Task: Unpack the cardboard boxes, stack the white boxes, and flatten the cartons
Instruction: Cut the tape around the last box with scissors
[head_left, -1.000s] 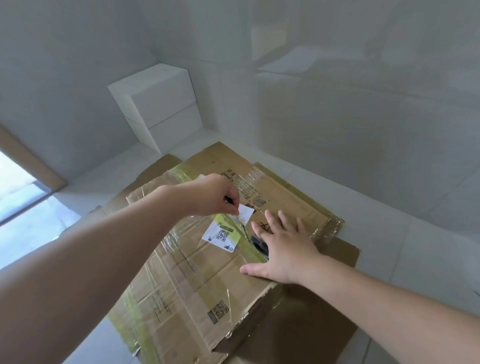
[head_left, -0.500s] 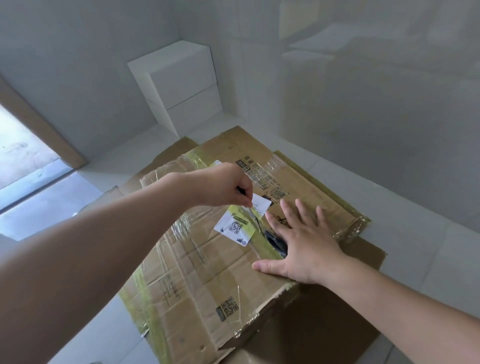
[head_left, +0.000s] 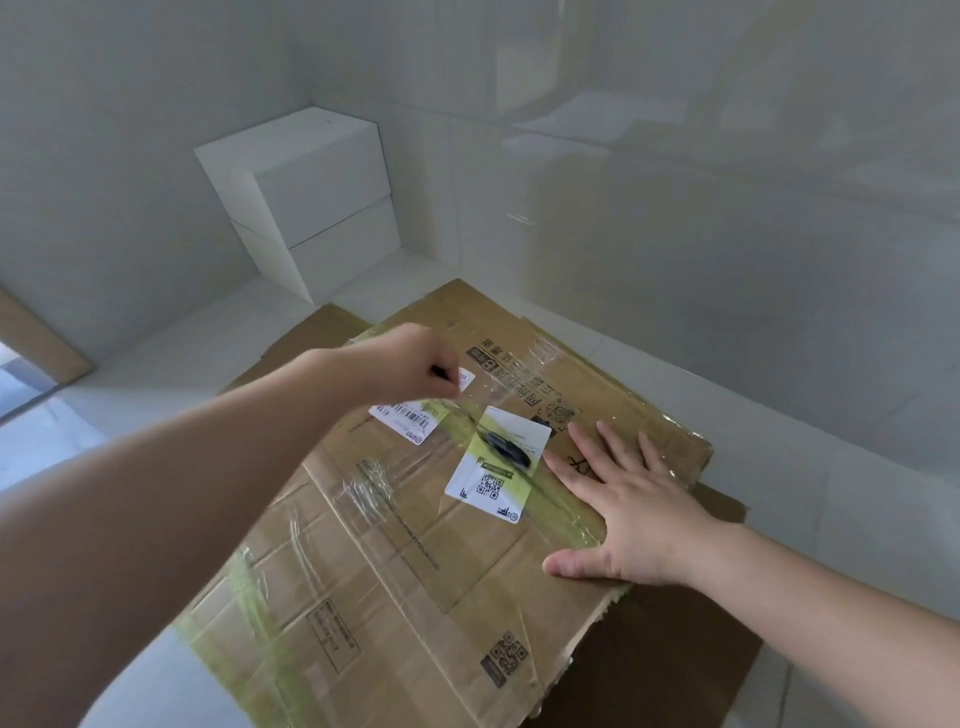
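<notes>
Two hands on a flattened carton (head_left: 415, 561): left hand (head_left: 410, 366) is pinching something small and dark, right hand (head_left: 623, 512) is pressing flat, grip released.

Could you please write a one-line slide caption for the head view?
Right hand pressing flat on a taped carton while the left hand pinches a small dark tool, two stacked white boxes behind.

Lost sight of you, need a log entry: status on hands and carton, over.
Left hand pinching a small dark tool at the tape seam. Right hand flat, pressing the flattened carton. Two white boxes stacked in the corner. Nothing in the way.
</notes>
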